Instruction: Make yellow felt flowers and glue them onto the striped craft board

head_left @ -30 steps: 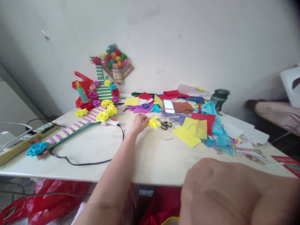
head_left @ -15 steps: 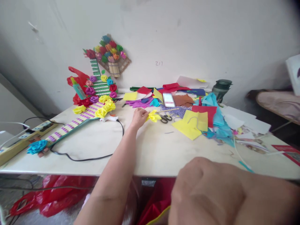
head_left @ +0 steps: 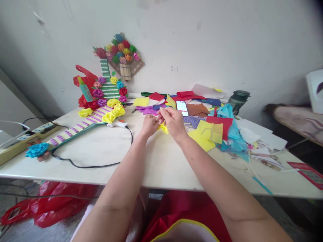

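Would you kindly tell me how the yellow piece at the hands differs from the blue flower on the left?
The yellow piece is at the left hand, while the blue flower sits at the near end of the striped strip. The right hand partly hides the yellow piece; the blue flower is in clear view. Both are brightly coloured.

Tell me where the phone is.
In the head view, the phone lies just right of centre, beyond the right hand, left of the brown sheet.

Left fingers [head_left: 153,120] on yellow flower [head_left: 164,128], right fingers [head_left: 165,113] beside.
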The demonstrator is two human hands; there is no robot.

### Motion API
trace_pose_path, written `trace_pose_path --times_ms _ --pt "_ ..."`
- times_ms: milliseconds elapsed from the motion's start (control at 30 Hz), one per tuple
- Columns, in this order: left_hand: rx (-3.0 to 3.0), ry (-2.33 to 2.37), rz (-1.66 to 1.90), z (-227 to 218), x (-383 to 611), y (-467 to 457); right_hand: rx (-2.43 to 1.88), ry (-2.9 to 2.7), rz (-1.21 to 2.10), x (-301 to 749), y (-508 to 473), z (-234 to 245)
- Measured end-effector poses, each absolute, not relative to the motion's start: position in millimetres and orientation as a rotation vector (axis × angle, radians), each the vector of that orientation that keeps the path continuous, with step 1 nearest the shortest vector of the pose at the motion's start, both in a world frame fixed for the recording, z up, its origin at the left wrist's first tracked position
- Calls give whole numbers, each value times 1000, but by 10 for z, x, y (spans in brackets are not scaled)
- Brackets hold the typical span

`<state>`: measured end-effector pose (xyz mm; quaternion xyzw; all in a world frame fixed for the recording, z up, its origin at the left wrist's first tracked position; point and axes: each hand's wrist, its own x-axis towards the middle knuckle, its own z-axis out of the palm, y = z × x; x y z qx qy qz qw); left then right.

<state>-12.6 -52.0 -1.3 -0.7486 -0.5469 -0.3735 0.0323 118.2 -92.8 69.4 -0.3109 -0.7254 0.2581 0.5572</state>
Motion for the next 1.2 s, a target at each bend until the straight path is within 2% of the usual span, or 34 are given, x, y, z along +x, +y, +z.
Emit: trace_pose_path --times_ms 200,700,900,1200 --pt "-2307 -1678 -990 -6 -106 -531 -1205 -1841 285 1466 -326 131" --pt "-2402 -1497 -930 47 -50 -566 -917 -2237 713 1709 -231 -7" --pt "-2457 -1435 -1041 13 -76 -545 -875 -2319 435 1730 -218 -14" --pt "-2398 -1430 -1012 8 -125 -534 -1002 -2372 134 1709 -341 49"
